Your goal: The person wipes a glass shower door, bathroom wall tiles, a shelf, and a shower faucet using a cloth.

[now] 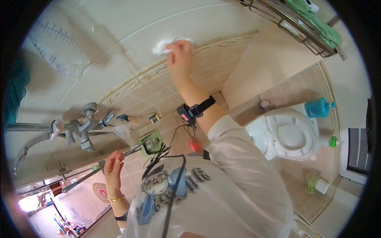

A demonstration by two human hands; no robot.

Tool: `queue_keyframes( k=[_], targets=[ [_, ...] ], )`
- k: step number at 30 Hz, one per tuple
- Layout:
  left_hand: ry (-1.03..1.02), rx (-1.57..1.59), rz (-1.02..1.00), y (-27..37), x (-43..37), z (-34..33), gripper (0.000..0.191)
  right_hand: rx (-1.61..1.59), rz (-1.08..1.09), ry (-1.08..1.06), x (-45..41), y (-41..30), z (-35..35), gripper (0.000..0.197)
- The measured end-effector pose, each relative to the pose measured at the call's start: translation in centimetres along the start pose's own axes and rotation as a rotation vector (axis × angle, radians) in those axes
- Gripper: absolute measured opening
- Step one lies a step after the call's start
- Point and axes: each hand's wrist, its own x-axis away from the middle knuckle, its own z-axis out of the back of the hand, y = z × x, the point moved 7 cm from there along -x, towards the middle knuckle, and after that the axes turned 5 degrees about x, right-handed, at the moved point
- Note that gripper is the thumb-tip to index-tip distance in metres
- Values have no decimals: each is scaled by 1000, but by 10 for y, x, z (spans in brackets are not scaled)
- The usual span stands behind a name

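My right hand (180, 58) is pressed near a light wall tile (143, 32), its fingers bunched on a crumpled white wipe or tissue (161, 47). The wipe lies against the wall just above a patterned border strip (134, 84). Lower left, my left hand (113, 166) is raised with bent fingers. A long grey handle (86, 177) crosses behind that hand; whether the fingers touch it cannot be told. The handle's far end reaches a green dustpan-like container (151, 143) on the floor.
A metal shower mixer (80, 129) with a hose juts from the wall at left. At upper right hangs a wire rack (293, 29). A white toilet (282, 134) stands at right, with a blue pump bottle (317, 107) on it. A mirror (65, 205) fills the lower left.
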Motion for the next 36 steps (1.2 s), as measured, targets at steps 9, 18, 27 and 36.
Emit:
queue_keyframes(
  k=[9, 18, 27, 36],
  targets=[
    [-42, -53, -53, -4, 4, -8, 37, 33, -92, 239, -98, 42, 67, 15],
    [28, -45, 29, -16, 13, -1, 38, 354, 287, -91, -27, 25, 17, 19],
    [36, -16, 95, -51, 52, 31, 38, 155, 167, 126, -78, 25, 60, 14],
    [235, 247, 150, -139, 148, 146, 36, 386, 182, -570, 109, 10, -15, 13]
  ],
)
